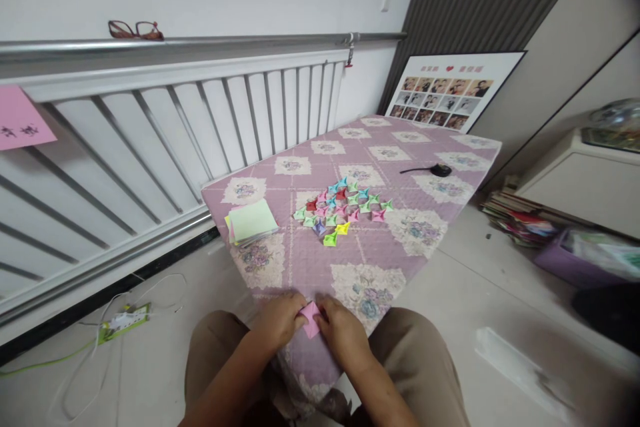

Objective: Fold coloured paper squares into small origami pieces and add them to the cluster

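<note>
A small folded pink paper (311, 319) lies at the near corner of the table, held at its two sides. My left hand (281, 317) pinches its left edge with fingers closed. On the right edge, my right hand (343, 328) grips the same paper between thumb and fingers. Beyond the hands, several small folded paper pieces in green, pink, blue, red, purple and yellow stand in rows; a yellow piece (343, 229) and a bright green piece (330, 239) are nearest. A stack of square paper sheets (253, 221), pale green on top, rests at the table's left edge.
The table (310, 260) has a floral purple cloth. A black object with a thin handle (441, 170) lies at its far right. A white radiator (240, 120) borders the left side. On the floor are a power strip (125, 321) with cables and a purple bin (575, 260).
</note>
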The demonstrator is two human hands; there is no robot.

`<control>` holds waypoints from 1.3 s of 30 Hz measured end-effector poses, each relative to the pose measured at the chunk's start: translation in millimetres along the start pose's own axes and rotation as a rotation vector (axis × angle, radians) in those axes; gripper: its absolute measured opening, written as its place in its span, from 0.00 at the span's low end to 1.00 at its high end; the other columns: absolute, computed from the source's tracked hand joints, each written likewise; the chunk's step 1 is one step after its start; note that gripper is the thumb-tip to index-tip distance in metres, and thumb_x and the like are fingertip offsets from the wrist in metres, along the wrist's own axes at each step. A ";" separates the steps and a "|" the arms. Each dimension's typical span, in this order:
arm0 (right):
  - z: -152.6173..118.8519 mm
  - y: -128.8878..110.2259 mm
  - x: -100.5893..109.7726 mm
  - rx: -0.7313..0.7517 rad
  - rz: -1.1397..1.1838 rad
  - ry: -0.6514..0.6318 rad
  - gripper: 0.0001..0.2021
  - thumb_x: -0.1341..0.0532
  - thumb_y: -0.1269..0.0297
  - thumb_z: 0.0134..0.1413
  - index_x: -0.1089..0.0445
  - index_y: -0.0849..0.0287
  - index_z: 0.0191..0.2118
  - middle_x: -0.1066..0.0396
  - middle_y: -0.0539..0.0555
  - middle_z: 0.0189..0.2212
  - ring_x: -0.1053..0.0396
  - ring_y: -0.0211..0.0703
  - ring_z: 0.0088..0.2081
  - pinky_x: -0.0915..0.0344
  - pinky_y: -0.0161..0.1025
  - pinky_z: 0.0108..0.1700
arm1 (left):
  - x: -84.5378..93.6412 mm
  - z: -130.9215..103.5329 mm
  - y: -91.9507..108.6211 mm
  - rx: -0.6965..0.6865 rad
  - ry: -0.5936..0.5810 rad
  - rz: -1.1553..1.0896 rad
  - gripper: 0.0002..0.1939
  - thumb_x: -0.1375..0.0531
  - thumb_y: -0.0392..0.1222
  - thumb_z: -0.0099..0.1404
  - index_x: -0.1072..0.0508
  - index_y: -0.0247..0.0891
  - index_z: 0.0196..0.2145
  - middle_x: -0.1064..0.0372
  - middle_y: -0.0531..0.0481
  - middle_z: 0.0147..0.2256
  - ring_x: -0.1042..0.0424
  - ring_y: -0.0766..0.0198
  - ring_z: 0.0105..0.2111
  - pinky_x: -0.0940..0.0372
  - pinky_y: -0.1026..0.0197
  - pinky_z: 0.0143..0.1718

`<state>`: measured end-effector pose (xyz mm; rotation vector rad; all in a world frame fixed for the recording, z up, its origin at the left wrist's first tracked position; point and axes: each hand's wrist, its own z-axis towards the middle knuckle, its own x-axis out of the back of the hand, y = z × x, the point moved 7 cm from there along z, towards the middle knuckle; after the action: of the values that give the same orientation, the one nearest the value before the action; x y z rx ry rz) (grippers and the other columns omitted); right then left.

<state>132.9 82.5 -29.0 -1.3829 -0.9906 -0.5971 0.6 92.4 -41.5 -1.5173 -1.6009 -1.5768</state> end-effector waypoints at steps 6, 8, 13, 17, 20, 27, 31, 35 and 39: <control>0.9 1.8 -1.7 0.009 0.003 0.005 0.08 0.46 0.70 0.55 0.31 0.56 0.38 0.28 0.53 0.36 0.30 0.43 0.37 0.42 0.36 0.38 | 5.1 -0.5 1.0 -0.005 0.051 -0.069 0.08 0.43 0.39 0.63 0.30 0.42 0.40 0.33 0.50 0.43 0.33 0.61 0.42 0.43 0.63 0.41; 1.6 2.5 -2.0 0.009 0.004 0.007 0.07 0.45 0.70 0.55 0.31 0.56 0.36 0.28 0.52 0.35 0.30 0.43 0.37 0.42 0.35 0.37 | 5.4 0.0 0.5 0.004 0.055 -0.091 0.07 0.43 0.39 0.62 0.30 0.42 0.40 0.33 0.51 0.42 0.33 0.62 0.41 0.43 0.63 0.39; 3.7 4.1 -1.7 -0.001 0.007 0.006 0.04 0.44 0.69 0.54 0.33 0.55 0.33 0.29 0.50 0.32 0.31 0.41 0.34 0.45 0.35 0.34 | 6.9 1.5 -1.0 0.027 0.050 -0.128 0.07 0.43 0.38 0.61 0.31 0.41 0.38 0.32 0.52 0.40 0.33 0.63 0.38 0.44 0.63 0.37; 4.5 5.3 -1.3 -0.009 0.006 0.005 0.03 0.43 0.69 0.53 0.34 0.56 0.31 0.29 0.50 0.30 0.32 0.40 0.32 0.46 0.35 0.33 | 8.1 2.6 -0.5 0.029 0.034 -0.138 0.05 0.42 0.37 0.59 0.32 0.41 0.36 0.32 0.53 0.38 0.34 0.64 0.37 0.45 0.64 0.36; 4.6 6.0 -1.7 -0.008 0.004 0.002 0.03 0.42 0.69 0.53 0.34 0.56 0.30 0.30 0.49 0.30 0.33 0.40 0.32 0.47 0.35 0.33 | 9.0 3.6 0.1 0.033 0.014 -0.135 0.05 0.42 0.37 0.58 0.33 0.40 0.34 0.32 0.53 0.36 0.34 0.64 0.36 0.45 0.63 0.35; 4.4 8.0 -4.0 -0.012 0.009 0.002 0.03 0.43 0.69 0.53 0.34 0.56 0.30 0.30 0.49 0.30 0.33 0.39 0.32 0.47 0.34 0.33 | 11.3 4.7 1.4 0.025 -0.024 -0.129 0.04 0.42 0.37 0.57 0.33 0.41 0.33 0.32 0.53 0.35 0.34 0.63 0.36 0.46 0.63 0.34; 4.7 8.1 -3.7 -0.009 0.012 -0.004 0.03 0.43 0.69 0.53 0.33 0.56 0.31 0.30 0.49 0.31 0.33 0.39 0.33 0.46 0.33 0.33 | 10.9 5.0 1.7 0.018 -0.034 -0.123 0.03 0.43 0.38 0.58 0.33 0.41 0.32 0.32 0.53 0.35 0.34 0.62 0.36 0.46 0.62 0.34; 4.4 6.7 -2.6 0.005 0.011 -0.019 0.04 0.43 0.70 0.52 0.32 0.55 0.32 0.30 0.48 0.32 0.32 0.39 0.34 0.46 0.33 0.34 | 9.9 5.4 1.9 0.004 -0.034 -0.121 0.02 0.43 0.38 0.59 0.33 0.40 0.32 0.32 0.52 0.35 0.34 0.62 0.37 0.45 0.62 0.36; 3.0 4.4 -1.7 0.018 0.002 -0.020 0.05 0.44 0.70 0.53 0.32 0.55 0.33 0.29 0.49 0.33 0.32 0.40 0.35 0.45 0.34 0.35 | 8.5 5.6 0.0 -0.006 -0.027 -0.123 0.03 0.44 0.39 0.59 0.32 0.41 0.33 0.32 0.52 0.36 0.34 0.61 0.38 0.44 0.62 0.37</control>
<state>135.0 85.6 -33.0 -1.3761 -1.0082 -0.5721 0.1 100.7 -35.6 -1.4740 -1.7361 -1.6333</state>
